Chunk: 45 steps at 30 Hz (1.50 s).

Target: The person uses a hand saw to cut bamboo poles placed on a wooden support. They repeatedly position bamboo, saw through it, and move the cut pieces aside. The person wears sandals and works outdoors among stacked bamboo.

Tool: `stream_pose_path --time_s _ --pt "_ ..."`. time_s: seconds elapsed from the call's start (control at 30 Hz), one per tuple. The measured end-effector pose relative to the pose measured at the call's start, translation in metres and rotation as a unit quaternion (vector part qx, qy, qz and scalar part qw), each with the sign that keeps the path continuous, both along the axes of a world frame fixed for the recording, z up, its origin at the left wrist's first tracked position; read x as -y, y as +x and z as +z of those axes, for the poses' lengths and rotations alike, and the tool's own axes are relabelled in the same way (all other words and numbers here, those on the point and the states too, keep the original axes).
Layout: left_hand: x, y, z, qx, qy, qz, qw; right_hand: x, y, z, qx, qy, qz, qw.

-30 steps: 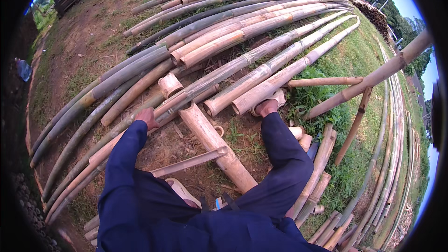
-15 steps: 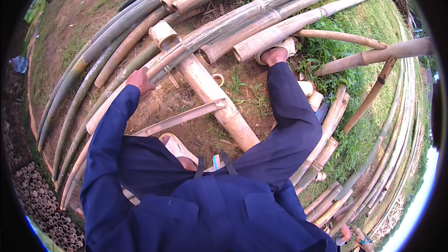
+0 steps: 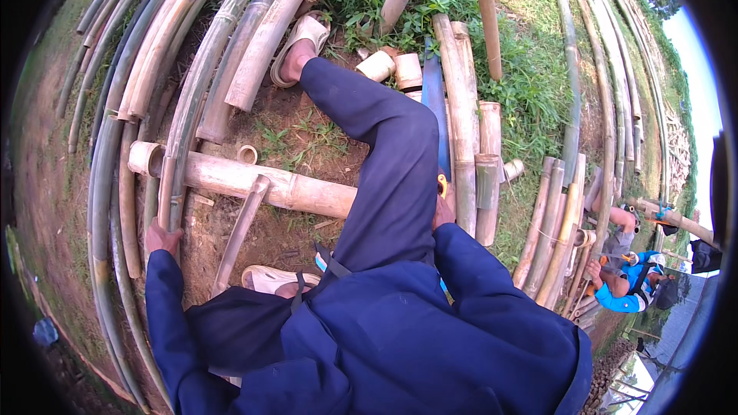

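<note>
At the left, my left hand [image 3: 164,238] is closed round the near end of a long split-looking bamboo pole [image 3: 201,81]. That pole lies across a thick bamboo log [image 3: 254,183], near the log's open left end. My right hand [image 3: 443,214] is beside my bent knee, closed at the yellow handle [image 3: 442,186] of what looks like a handsaw. Its long bluish blade [image 3: 435,107] points away from me, alongside bamboo lengths. My sleeve and leg partly hide these fingers. A half-split bamboo piece [image 3: 244,230] leans on the log.
Long bamboo poles [image 3: 108,207] lie along the left. Short bamboo lengths [image 3: 461,123] and cut pieces [image 3: 377,66] are by my right knee. A bamboo ring [image 3: 247,154] rests on the soil behind the log. A person in blue [image 3: 634,280] works at the far right.
My view has turned to the right. My right hand, hidden before, now shows at the yellow handle. My left hand stays on the pole. The person in blue has come into view.
</note>
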State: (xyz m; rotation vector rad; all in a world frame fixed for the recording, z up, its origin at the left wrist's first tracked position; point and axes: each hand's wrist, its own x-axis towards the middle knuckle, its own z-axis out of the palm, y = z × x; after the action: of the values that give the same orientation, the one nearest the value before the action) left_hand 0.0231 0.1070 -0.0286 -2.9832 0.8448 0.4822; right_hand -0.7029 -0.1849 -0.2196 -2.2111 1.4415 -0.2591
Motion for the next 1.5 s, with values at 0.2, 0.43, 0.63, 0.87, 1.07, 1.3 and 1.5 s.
stream_pose_path --time_s 0.2,0.43,0.63,0.87,1.07,1.3,1.5 --pt "-0.018 0.003 0.001 0.023 0.039 0.043 0.998 0.007 0.074 0.017 -0.035 0.065 0.009 0.997" --pt "-0.013 -0.009 0.009 0.037 0.018 0.047 0.998 0.017 0.096 0.047 -0.066 0.070 0.010 0.995" --pt "0.014 -0.022 0.026 0.008 0.009 0.065 0.998 0.023 0.081 0.084 -0.067 0.040 -0.013 0.997" --pt "0.010 -0.027 0.036 -0.016 -0.003 0.076 0.997 0.041 0.070 0.203 0.012 -0.073 -0.155 0.985" --pt "0.012 -0.028 0.040 -0.011 -0.002 0.064 0.998 0.015 0.046 0.327 0.390 -0.056 -0.168 0.904" --pt "0.004 -0.023 0.024 0.006 -0.033 0.068 0.997 0.022 0.208 0.404 0.389 0.020 0.187 0.902" --pt "0.003 -0.026 0.027 -0.007 -0.003 0.095 0.995 0.009 0.374 0.333 0.383 0.249 0.232 0.859"
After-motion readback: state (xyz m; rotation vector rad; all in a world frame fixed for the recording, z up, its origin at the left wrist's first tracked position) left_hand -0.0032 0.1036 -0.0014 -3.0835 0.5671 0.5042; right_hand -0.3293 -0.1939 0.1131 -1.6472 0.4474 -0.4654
